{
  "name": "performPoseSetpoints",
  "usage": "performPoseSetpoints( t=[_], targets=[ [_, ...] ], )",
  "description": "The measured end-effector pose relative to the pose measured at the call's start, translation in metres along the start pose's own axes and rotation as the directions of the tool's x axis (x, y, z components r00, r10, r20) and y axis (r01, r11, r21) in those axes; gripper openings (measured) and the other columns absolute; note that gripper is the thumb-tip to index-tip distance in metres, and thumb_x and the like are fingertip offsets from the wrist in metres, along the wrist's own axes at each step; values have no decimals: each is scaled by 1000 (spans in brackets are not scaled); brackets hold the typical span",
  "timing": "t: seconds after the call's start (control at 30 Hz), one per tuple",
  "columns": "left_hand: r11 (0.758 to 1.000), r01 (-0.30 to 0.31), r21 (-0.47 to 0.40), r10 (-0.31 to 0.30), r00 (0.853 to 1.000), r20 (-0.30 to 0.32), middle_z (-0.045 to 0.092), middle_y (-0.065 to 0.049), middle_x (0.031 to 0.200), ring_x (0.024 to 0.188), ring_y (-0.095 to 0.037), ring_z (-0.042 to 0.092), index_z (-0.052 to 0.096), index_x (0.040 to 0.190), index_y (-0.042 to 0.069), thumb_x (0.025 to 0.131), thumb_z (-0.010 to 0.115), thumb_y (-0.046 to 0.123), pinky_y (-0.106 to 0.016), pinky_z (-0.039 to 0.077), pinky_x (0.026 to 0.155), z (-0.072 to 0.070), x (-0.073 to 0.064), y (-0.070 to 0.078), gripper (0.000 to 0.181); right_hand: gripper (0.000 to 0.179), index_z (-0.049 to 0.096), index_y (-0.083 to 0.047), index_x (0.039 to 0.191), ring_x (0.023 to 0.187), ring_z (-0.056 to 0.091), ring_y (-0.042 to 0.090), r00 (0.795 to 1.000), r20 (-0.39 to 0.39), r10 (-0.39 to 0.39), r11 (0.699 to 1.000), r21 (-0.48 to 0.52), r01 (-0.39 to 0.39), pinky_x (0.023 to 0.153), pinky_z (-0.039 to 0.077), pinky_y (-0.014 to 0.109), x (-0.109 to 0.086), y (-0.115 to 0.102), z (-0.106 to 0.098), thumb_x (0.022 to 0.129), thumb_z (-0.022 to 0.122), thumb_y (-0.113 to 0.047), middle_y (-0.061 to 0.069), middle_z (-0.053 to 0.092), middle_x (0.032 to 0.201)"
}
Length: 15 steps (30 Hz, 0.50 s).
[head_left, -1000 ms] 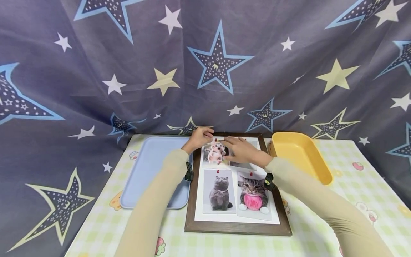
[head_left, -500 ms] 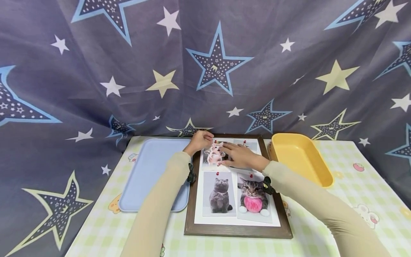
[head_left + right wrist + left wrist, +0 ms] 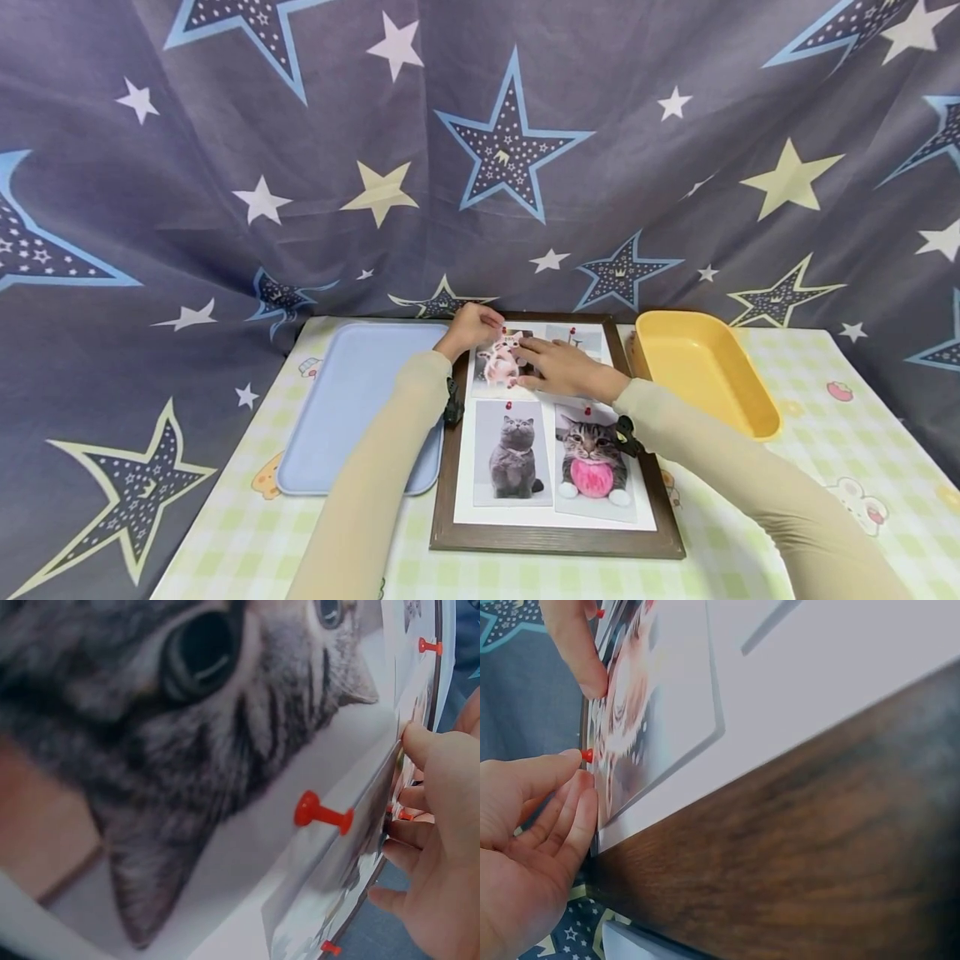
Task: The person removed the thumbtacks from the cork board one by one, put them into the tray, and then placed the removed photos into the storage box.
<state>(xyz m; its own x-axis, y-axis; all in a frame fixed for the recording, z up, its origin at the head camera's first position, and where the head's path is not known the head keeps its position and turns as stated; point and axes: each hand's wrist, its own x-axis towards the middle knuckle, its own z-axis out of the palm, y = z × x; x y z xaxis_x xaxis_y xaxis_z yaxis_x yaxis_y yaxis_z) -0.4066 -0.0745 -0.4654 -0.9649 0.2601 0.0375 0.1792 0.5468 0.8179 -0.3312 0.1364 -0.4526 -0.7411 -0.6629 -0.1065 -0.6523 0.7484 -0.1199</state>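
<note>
A brown-framed white board [image 3: 555,540] lies flat with several cat photos pinned to it. At its top left, my left hand [image 3: 471,327] pinches a red push pin [image 3: 589,755] at the upper edge of a kitten photo [image 3: 498,367]. The thumb tip is right at the pin's head in the left wrist view. My right hand [image 3: 566,368] rests over that photo's right side with fingers outstretched, fingertips on its surface. It partly covers the upper right photo [image 3: 588,343]. Below are a grey cat photo [image 3: 513,458] and a tabby photo [image 3: 592,467], each with a red pin at the top.
Left of the board, a light blue tray [image 3: 352,417] sits partly under my left sleeve. A deep yellow tray [image 3: 697,367] stands to the right, close to the frame. Behind the green-checked tablecloth [image 3: 810,467] hangs a dark star-patterned curtain [image 3: 637,108].
My left hand has shifted slightly right at the pin. My right hand has slid a little toward me, uncovering more of the upper right photo. The head view has tilted slightly.
</note>
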Motion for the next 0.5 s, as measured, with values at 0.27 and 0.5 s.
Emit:
performPoseSetpoints(
  t=[0.27,0.5],
  targets=[
    [1000,-12,2,12,1000,8,76,-19,101,91,-29,71,77,106,-3,87,73,-1,-32,60,79,0,-2,3,20,65,38,-8,157,149,37,39,1000,-16,-13,1000,-6,12,119,37,60,1,3,4,106,48,-47,21,33,163],
    [1000,1,-3,-1,1000,23,75,-19,102,92,-29,70,76,109,-3,89,73,1,-32,60,79,0,-1,2,20,64,40,-10,157,147,41,38,999,-28,-26,1000,-10,26,118,38,60,1,2,-1,106,50,-47,19,36,163]
  ],
)
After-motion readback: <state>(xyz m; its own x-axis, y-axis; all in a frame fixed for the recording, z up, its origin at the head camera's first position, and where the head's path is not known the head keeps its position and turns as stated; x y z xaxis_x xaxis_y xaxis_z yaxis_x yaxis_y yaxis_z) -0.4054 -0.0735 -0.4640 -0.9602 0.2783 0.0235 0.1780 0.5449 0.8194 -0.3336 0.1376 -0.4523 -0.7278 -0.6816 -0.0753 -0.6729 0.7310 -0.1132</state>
